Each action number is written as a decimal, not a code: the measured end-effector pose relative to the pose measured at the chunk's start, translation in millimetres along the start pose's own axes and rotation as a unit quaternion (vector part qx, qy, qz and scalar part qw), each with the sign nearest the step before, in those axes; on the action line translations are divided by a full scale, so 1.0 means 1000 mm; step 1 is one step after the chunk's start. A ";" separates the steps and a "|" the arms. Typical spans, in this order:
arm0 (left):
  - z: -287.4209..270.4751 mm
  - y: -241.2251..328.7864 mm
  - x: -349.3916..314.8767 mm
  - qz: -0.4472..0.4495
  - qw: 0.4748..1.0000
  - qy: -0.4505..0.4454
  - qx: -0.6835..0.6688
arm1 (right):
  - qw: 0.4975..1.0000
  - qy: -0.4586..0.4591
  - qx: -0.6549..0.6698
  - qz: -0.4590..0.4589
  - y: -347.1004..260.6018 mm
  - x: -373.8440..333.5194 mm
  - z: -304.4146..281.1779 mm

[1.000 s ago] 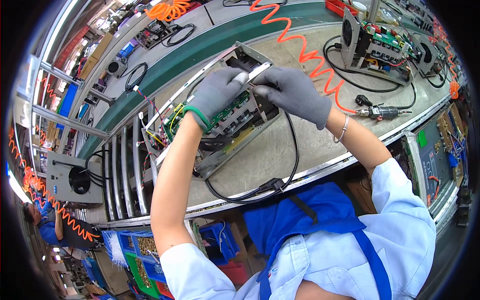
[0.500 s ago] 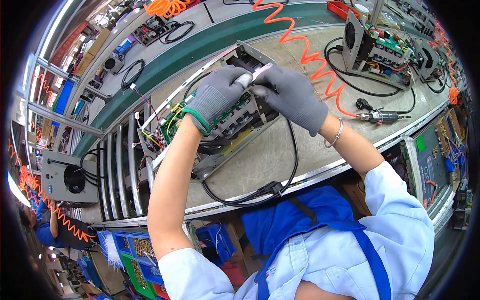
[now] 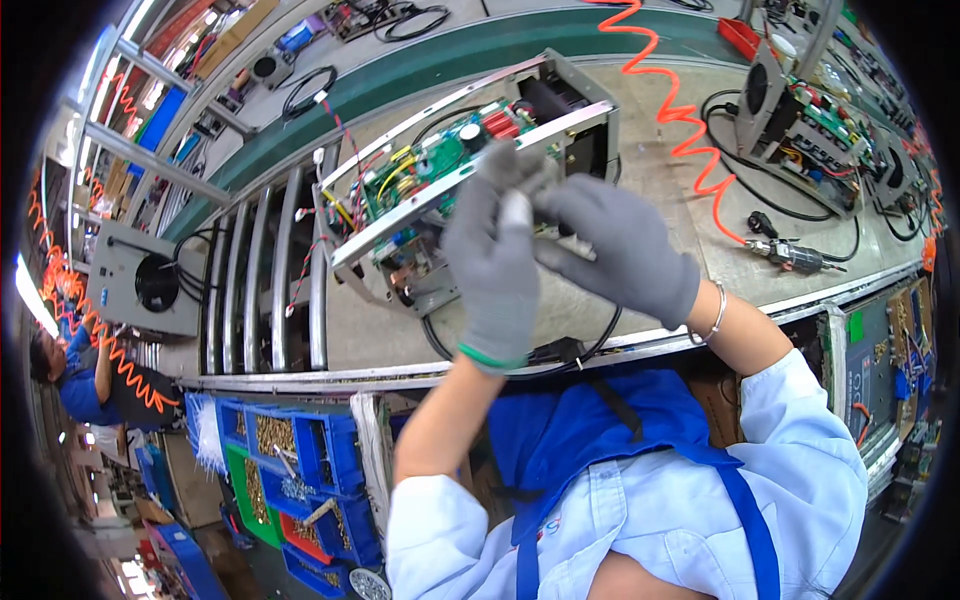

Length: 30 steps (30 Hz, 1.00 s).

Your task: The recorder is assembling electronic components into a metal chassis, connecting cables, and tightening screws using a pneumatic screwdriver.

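My left hand (image 3: 492, 265), in a grey knit glove with a green cuff, is raised in front of an open metal chassis (image 3: 395, 222). Its fingers are curled and partly blurred, with the thumb pressed in; whatever they hold cannot be made out. Close beside it, my gloved right hand (image 3: 630, 250) has bent fingers, with the thumb apart from them and nothing visible between. Inside the chassis lie a green circuit board (image 3: 440, 158), red parts and loose wires. Both hands hide the chassis's near right part.
A power screwdriver (image 3: 790, 255) on an orange coiled hose lies on the bench at right, near another open unit (image 3: 795, 135). Metal rollers (image 3: 285, 270) and a grey fan unit (image 3: 148, 280) are at left. Bins of screws (image 3: 275, 435) stand below the bench edge.
Both hands have come off the chassis's far right end and drawn nearer to me, the left also moving right. The view has shifted, showing more of the screw bins.
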<state>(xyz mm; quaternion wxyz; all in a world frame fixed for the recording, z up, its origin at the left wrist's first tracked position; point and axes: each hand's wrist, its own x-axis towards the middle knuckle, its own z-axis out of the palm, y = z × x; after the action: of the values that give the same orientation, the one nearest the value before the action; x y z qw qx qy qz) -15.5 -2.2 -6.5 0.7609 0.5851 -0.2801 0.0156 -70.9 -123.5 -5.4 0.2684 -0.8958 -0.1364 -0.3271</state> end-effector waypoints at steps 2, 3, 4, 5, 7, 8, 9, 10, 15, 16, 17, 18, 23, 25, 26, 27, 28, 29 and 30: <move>-0.003 -0.002 -0.025 -0.056 0.995 0.045 -0.070 | 0.997 -0.060 -0.052 0.012 -0.008 -0.013 0.019; -0.008 -0.005 -0.032 -0.077 0.989 0.065 -0.108 | 0.997 -0.064 -0.049 0.009 -0.009 -0.016 0.026; -0.013 -0.009 -0.038 -0.096 0.981 0.085 -0.146 | 0.996 -0.080 -0.048 -0.005 -0.010 -0.019 0.033; -0.017 -0.010 -0.041 -0.096 0.981 0.089 -0.146 | 0.994 -0.095 -0.047 -0.019 -0.012 -0.019 0.037; -0.028 -0.007 -0.047 -0.095 0.986 0.093 -0.103 | 0.994 -0.097 -0.027 -0.037 -0.017 -0.016 0.042; -0.034 -0.007 -0.049 -0.093 0.986 0.098 -0.102 | 0.994 -0.094 -0.009 -0.050 -0.020 -0.015 0.044; -0.040 -0.007 -0.049 -0.060 0.996 0.067 -0.029 | 0.994 -0.095 -0.010 -0.052 -0.021 -0.012 0.045; -0.047 -0.005 -0.047 -0.026 0.998 0.035 0.044 | 0.995 -0.089 0.011 -0.051 -0.020 -0.007 0.046; -0.105 -0.010 -0.013 0.287 0.730 0.078 0.615 | 0.989 -0.091 0.097 0.061 -0.010 0.032 0.051; -0.107 -0.008 -0.007 0.260 0.696 0.088 0.664 | 0.989 -0.090 0.099 0.061 -0.008 0.038 0.055; -0.109 -0.007 -0.002 0.232 0.658 0.096 0.710 | 0.987 -0.089 0.114 0.068 -0.005 0.042 0.060; -0.111 -0.009 0.003 0.234 0.658 0.096 0.710 | 0.985 -0.086 0.126 0.074 -0.004 0.045 0.062; -0.120 -0.023 0.019 0.302 0.640 0.051 0.704 | 0.986 -0.110 0.108 0.065 -0.007 0.049 0.062; -0.120 -0.020 0.021 0.321 0.631 0.029 0.706 | 0.990 -0.079 0.110 0.044 -0.006 0.049 0.067; -0.119 -0.022 0.023 0.322 0.631 0.028 0.705 | 0.990 -0.079 0.110 0.045 -0.005 0.051 0.068; -0.120 -0.024 0.025 0.328 0.628 0.026 0.705 | 0.990 -0.086 0.098 0.057 -0.007 0.053 0.069; -0.121 -0.024 0.026 0.335 0.625 0.023 0.705 | 0.989 -0.094 0.087 0.070 -0.008 0.055 0.070; -0.122 -0.022 0.025 0.335 0.624 0.023 0.705 | 0.989 -0.094 0.087 0.069 -0.011 0.054 0.069; -0.122 -0.021 0.024 0.332 0.619 0.006 0.712 | 0.990 -0.095 0.070 0.076 -0.012 0.054 0.067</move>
<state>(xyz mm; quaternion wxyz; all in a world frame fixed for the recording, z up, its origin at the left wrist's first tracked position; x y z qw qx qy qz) 61.8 93.2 -33.3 0.0509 0.8106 -0.3521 0.4650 -1.0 -71.3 -8.4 0.3405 -0.9093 -0.1157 -0.2092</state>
